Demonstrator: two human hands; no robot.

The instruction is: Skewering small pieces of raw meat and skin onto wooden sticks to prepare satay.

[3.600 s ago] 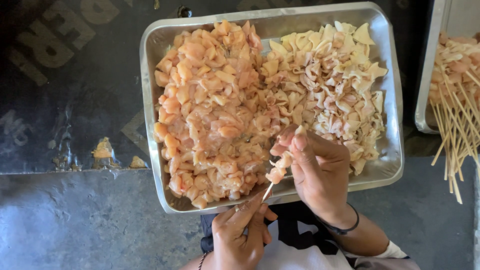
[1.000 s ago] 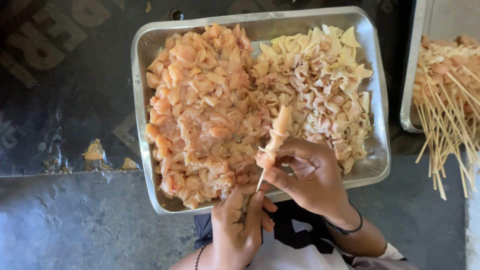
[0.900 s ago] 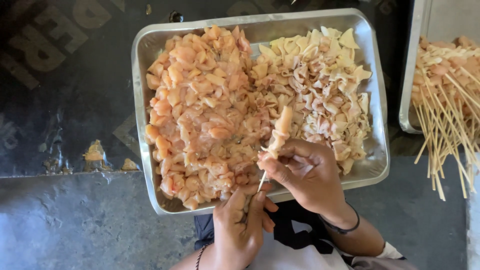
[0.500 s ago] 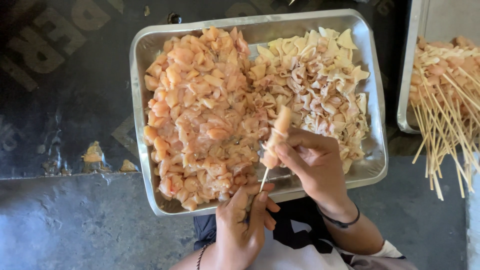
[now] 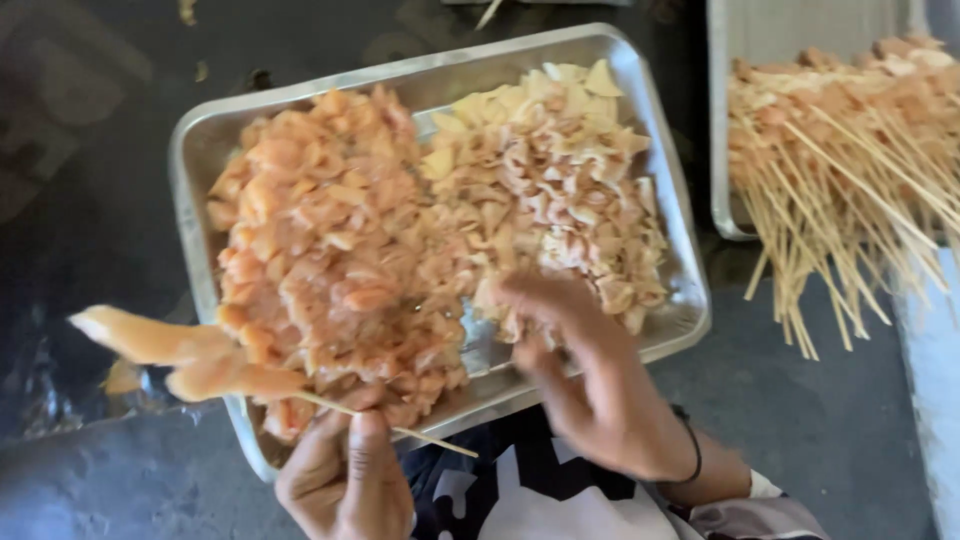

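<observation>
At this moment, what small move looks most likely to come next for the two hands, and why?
Probably the left hand carries the loaded skewer aside to set it down. It points left, clear of the tray, with meat along its front part. The right hand, blurred, already reaches into the pale pieces, likely for the next one. A pile of finished skewers lies on the right.

Motion blurs the right hand (image 5: 590, 390) and loaded skewer (image 5: 200, 360); the second tray (image 5: 725, 120) runs off frame.

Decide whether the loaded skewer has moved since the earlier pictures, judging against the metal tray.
Yes. The skewer has swung left: its meat now hangs past the left rim of the metal tray, held by the left hand. Before, it stood over the tray's middle.
</observation>
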